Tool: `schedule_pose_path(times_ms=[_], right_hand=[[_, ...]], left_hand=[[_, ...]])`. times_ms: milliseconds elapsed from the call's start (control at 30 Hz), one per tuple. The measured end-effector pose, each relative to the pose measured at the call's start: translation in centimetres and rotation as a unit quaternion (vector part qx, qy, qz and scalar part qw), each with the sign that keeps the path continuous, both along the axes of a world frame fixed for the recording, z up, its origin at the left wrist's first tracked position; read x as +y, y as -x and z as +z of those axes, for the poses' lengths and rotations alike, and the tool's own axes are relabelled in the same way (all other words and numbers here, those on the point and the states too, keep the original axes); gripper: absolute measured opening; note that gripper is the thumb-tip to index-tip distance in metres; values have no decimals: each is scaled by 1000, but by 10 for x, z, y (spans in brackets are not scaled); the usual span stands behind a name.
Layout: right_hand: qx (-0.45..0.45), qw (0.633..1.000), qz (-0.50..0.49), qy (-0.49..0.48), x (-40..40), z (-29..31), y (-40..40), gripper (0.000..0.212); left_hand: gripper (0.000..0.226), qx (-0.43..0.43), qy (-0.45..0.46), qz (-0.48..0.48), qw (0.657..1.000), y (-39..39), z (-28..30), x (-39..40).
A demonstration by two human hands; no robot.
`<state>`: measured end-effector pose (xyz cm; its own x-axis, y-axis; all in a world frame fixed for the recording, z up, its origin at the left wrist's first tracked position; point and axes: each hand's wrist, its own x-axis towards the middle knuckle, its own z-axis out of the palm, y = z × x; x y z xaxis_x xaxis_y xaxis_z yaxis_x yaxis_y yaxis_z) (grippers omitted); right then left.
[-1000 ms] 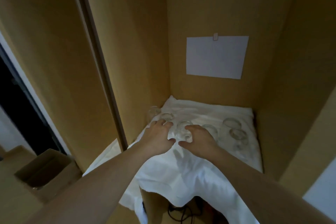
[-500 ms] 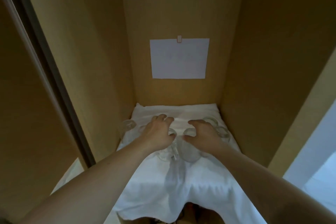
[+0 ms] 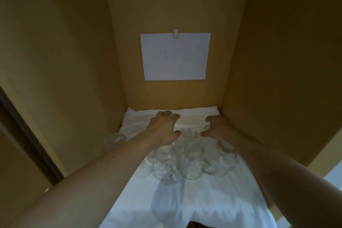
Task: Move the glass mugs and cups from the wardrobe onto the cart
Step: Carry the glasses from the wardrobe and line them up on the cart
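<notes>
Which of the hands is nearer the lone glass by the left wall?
Left. The left hand is just right of the lone glass; the right hand lies farther right, across the cluster.

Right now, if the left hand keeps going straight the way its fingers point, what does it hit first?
Probably the white cloth just past the left hand, then the wardrobe's back wall. No glass shows ahead of its fingertips, though depth is unclear.

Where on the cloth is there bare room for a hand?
Free: the cloth in front of the glasses, and the back strip by the rear wall between the left hand and right hand. Crowded: the middle, where the glasses cluster.
</notes>
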<state>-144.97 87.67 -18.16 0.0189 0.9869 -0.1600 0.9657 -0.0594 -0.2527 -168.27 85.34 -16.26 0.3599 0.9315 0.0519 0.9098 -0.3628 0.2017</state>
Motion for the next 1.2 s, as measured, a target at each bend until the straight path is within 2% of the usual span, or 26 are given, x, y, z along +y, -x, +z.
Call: schedule_pose_path(times_ms=[100,267,400,533,633,700,800,933,1067,1200], right_hand=[[-25,998,24,56,19,-7,-2,85],[-44,985,61,153,35,-16,-1,102],[-77,980,69,169,44,-11,3,95],[-53,986,71,140,54,-1,14,91],[4,996,68,63,60,5,29,93],[88,993,72,7,65,7,42,98],[193,976,81,-52,73,11,69,99],[290,949,72,-96,79,11,110,99],[323,933,91,-133,78,4,138,99],[339,926,97,-133,78,-5,151,98]], left_hand=[[70,-11,13,5,1000,-6,-6,20],[69,3,39,6,999,-15,-18,40],[67,18,47,16,999,-10,-19,50],[66,36,58,42,997,11,-13,58],[65,54,55,83,994,35,-8,64],[65,53,65,124,989,55,-6,67],[63,42,77,186,979,86,-6,65],[56,79,115,271,952,120,-7,56],[33,91,135,324,932,135,-1,40],[37,1,180,319,930,126,-5,31]])
